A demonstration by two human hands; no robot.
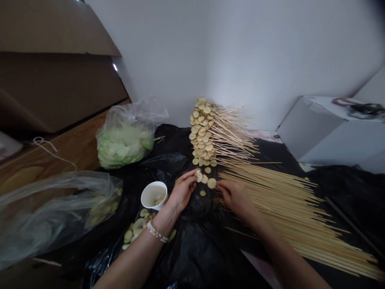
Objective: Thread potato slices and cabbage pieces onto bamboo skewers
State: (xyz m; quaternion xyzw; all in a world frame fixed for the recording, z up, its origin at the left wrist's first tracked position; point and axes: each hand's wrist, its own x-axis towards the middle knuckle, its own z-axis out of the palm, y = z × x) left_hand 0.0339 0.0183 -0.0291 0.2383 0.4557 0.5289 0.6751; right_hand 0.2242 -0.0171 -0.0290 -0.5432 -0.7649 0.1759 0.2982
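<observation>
On the head camera, your left hand [183,188] curls shut around a few potato slices [199,176] just below the stack of filled skewers [204,132]. Your right hand [236,196] seems to pinch a round slice [211,183] there, with the loose sticks [285,192] handy to the stack's lower right.

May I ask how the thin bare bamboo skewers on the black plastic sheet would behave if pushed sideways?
The thin bare bamboo skewers lie loose and look round, so they would probably roll and fan out. Being slender, they are likely light and stiff. The crinkled black plastic sheet might bunch beneath them.
</observation>
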